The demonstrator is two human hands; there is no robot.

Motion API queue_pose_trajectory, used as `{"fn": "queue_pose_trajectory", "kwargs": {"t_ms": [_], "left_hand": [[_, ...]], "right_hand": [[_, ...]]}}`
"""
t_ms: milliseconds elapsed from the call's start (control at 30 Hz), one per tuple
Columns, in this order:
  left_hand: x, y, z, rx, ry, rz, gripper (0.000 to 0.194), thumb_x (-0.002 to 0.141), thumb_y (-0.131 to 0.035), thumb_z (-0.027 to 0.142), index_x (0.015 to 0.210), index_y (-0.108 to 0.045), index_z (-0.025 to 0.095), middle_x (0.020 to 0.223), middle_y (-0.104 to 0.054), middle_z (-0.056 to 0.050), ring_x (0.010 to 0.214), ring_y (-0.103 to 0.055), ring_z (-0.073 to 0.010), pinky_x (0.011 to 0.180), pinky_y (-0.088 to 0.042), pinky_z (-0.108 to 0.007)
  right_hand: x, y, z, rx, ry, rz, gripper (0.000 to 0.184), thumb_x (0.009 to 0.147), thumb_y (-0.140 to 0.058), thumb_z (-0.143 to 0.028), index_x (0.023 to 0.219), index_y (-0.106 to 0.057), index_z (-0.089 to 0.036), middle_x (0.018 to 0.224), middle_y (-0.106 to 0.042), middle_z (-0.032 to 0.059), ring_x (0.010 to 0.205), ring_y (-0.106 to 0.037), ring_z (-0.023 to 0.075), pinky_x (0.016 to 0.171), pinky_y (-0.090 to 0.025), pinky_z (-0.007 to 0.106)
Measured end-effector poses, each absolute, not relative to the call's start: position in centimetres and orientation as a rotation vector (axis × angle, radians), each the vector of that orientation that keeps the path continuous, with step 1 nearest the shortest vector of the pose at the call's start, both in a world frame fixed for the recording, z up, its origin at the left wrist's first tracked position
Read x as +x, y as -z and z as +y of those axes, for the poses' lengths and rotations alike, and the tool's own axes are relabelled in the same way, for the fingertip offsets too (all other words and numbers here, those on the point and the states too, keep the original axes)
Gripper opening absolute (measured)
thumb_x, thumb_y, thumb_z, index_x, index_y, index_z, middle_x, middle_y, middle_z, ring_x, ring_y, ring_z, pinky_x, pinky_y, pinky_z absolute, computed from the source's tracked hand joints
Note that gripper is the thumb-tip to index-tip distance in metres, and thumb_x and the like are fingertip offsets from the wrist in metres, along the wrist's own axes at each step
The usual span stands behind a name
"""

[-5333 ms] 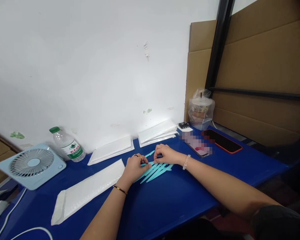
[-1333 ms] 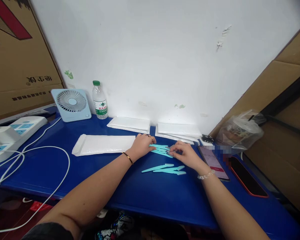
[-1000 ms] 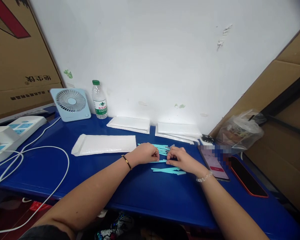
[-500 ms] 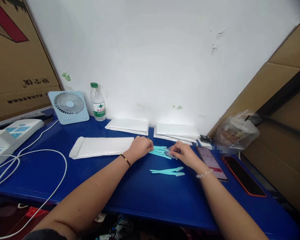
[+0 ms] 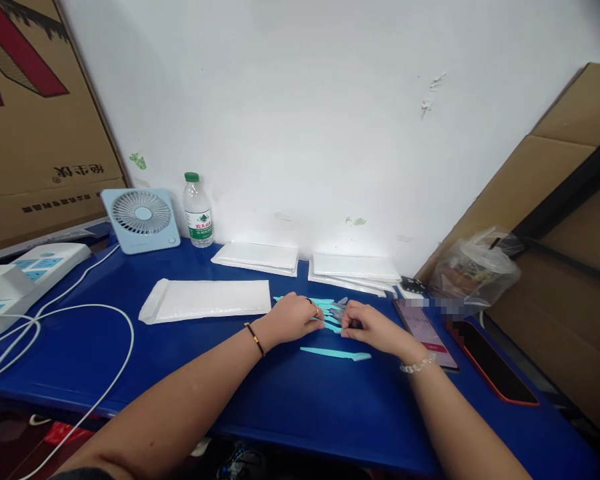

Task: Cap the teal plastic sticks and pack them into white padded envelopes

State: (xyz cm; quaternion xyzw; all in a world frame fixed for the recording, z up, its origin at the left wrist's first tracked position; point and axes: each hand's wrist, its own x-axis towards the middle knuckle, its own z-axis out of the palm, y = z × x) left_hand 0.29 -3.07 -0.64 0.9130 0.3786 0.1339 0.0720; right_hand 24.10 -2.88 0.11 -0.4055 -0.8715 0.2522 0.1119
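Observation:
Several slim teal plastic sticks (image 5: 325,308) lie bunched on the blue table (image 5: 300,407). My left hand (image 5: 293,319) rests on their left end with fingers curled and pinching them. My right hand (image 5: 370,328) is closed on their right end, fingertips almost meeting the left hand. One single teal stick (image 5: 336,353) lies apart, just in front of both hands. A white padded envelope (image 5: 207,300) lies flat to the left of my left hand.
Two stacks of white envelopes (image 5: 257,256) (image 5: 355,271) sit by the wall. A small fan (image 5: 141,219) and water bottle (image 5: 198,212) stand at back left, a power strip (image 5: 10,277) and white cable (image 5: 75,313) at left. Two phones (image 5: 425,327) (image 5: 493,363) and a bagged drink (image 5: 475,270) sit at right.
Both hands slid toward me, drawing teal sticks from the front pair into the bunch. One stick is left lying alone in front. The camera tilted slightly.

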Motion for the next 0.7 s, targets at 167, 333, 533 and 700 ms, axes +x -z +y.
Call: {"fn": "queue_pose_trajectory", "kwargs": {"t_ms": [167,333,533,700], "left_hand": [[-0.7,0.6,-2.0,2.761,-0.477,1.276,0.023,0.09,-0.046,0.033,0.082,-0.065,0.022,0.084,-0.069,0.0,0.082,-0.06,-0.0174,0.069,-0.033,-0.03],[-1.8,1.1,-0.4,2.616,-0.556,1.466,0.021,0.088,-0.05,0.033,0.096,-0.067,0.024,0.096,-0.067,-0.003,0.095,-0.057,-0.0205,0.079,-0.036,-0.032],[-2.0,-4.3,-4.7,2.315,-0.938,1.066,0.029,0.084,-0.054,0.044,0.099,-0.066,0.021,0.09,-0.065,-0.005,0.083,-0.058,-0.0166,0.071,-0.045,-0.028],[-4.6,-8.3,-15.2,2.021,-1.26,0.583,0.03,0.078,-0.054,0.056,0.065,-0.066,0.032,0.054,-0.058,0.002,0.054,-0.056,-0.0142,0.049,-0.045,-0.03]], "right_hand": [[23.9,0.4,-1.9,-1.21,-0.645,-2.438,0.015,0.084,-0.056,-0.033,0.077,-0.059,-0.02,0.084,-0.052,0.0016,0.068,-0.05,0.0135,0.061,-0.04,0.026],[24.7,0.6,-0.9,-1.323,-0.488,-2.312,0.016,0.081,-0.059,-0.035,0.077,-0.06,-0.019,0.081,-0.053,0.0019,0.065,-0.048,0.0141,0.06,-0.04,0.027],[25.8,-1.4,-2.7,-1.219,-0.882,-2.466,0.026,0.073,-0.068,-0.043,0.077,-0.066,-0.017,0.083,-0.059,0.0035,0.07,-0.053,0.0147,0.062,-0.042,0.026],[26.0,-1.8,-3.7,-1.229,-0.955,-2.693,0.026,0.06,-0.078,-0.036,0.076,-0.068,-0.017,0.078,-0.059,0.0014,0.067,-0.052,0.0137,0.058,-0.039,0.024]]}}
